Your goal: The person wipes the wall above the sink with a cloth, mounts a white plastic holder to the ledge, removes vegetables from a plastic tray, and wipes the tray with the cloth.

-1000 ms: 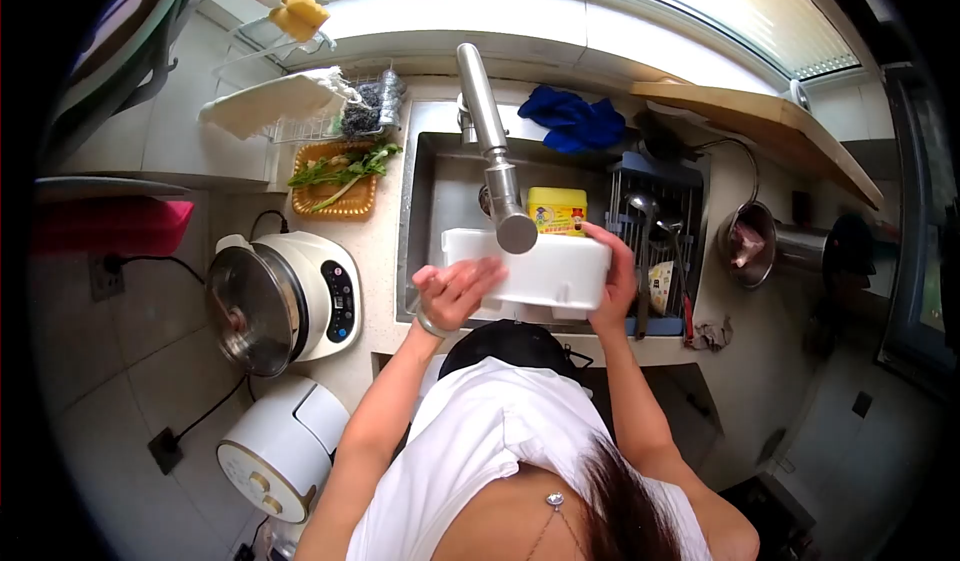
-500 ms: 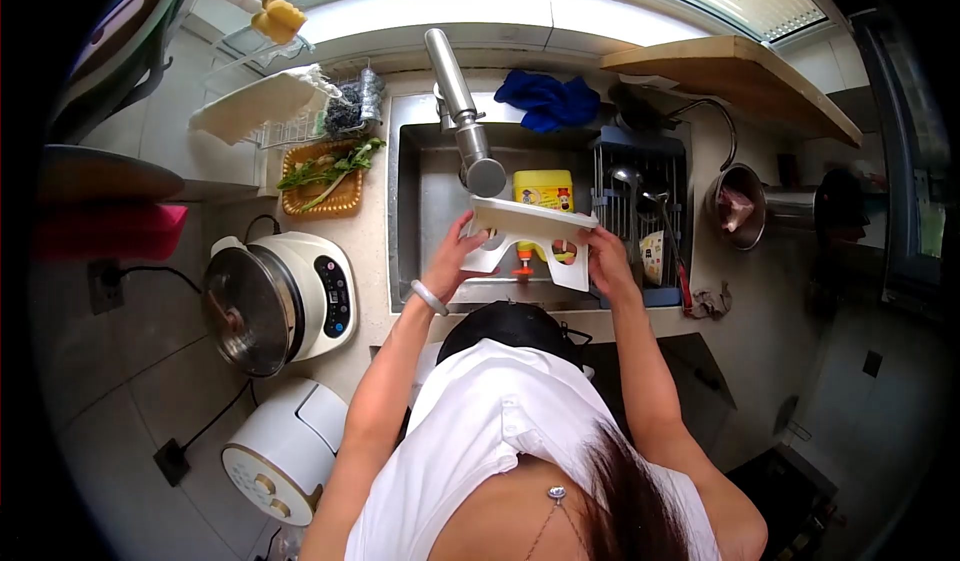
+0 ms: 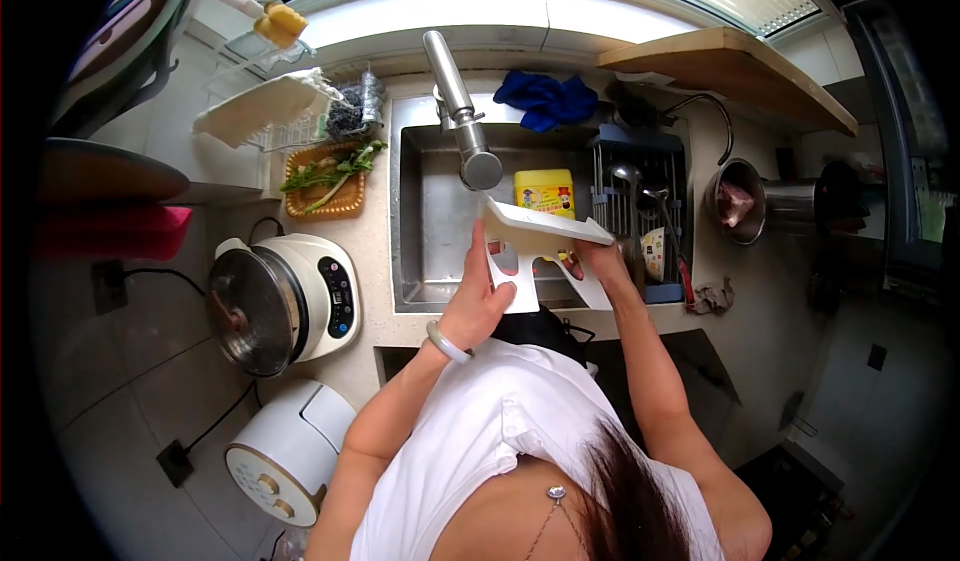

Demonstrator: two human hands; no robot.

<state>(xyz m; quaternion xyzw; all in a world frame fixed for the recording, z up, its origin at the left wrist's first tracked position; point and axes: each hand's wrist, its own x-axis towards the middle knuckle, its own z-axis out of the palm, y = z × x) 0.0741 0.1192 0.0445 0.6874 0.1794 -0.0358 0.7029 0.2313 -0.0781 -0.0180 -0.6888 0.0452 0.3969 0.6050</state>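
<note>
A white plastic piece with rounded cut-outs is held over the front of the steel sink, tilted down to the right. My left hand grips its left side, thumb on the near face and fingers behind. My right hand is closed on its right end, with the fingers partly hidden by the piece. Behind it, a yellow container with a printed label stands in the sink. The faucet hangs over the sink, left of the container.
A drying rack with ladles fills the sink's right side. Beyond lie a blue cloth and a wooden board. Left are a basket of greens, a lidded cooker and a white appliance. A pot holding meat is right.
Both hands have turned the white piece from a box-like view to its cut-out side, and it now tilts down to the right, nearer my body. My left hand has shifted onto its near face.
</note>
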